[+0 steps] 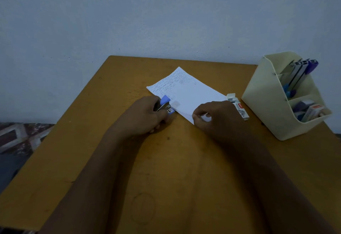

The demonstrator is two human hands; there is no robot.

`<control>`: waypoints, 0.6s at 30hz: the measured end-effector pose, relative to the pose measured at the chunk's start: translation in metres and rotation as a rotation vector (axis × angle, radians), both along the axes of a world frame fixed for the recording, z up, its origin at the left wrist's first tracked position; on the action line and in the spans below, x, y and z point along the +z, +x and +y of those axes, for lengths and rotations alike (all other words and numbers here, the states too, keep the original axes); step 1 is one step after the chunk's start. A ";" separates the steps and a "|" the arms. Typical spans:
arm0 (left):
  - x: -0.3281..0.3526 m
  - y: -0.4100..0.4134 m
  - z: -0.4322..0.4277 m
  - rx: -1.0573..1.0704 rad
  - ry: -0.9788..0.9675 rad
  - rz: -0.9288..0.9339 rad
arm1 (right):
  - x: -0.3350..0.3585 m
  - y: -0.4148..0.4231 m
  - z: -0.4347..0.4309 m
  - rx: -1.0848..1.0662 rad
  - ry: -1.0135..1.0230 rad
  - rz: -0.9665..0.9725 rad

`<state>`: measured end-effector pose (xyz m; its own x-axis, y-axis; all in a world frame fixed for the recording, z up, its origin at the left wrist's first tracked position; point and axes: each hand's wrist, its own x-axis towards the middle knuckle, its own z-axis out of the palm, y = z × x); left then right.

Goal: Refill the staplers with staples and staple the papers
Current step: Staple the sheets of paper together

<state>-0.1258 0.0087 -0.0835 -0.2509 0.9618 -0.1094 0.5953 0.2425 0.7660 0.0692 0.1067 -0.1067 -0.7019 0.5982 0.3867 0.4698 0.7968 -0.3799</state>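
White papers (186, 91) with handwriting lie slanted on the wooden table (110, 160). My left hand (145, 117) grips a small blue and metal stapler (165, 103), whose jaws sit at the near left edge of the papers. On the near right corner of the papers my right hand (215, 117) has its fingertips curled and pinches the sheets. A white staple box (238, 107) lies open just right of the papers, close to my right hand.
A cream desk organiser (267, 104) stands at the table's right edge, holding more staplers (299, 73) in the back section and small boxes (311, 111) in the front one. A pale wall runs behind the table. Patterned floor shows at the left.
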 end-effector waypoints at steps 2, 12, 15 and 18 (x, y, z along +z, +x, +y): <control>0.000 0.000 0.001 0.013 -0.001 0.039 | -0.001 -0.004 -0.002 0.002 0.039 0.029; 0.001 0.002 0.003 0.041 0.044 0.079 | 0.003 -0.015 -0.017 0.074 0.150 0.058; 0.000 0.001 0.003 0.043 0.028 0.045 | 0.004 -0.017 -0.019 0.087 0.158 0.047; 0.000 0.002 0.003 0.036 0.005 0.012 | 0.003 -0.017 -0.018 0.100 0.157 0.056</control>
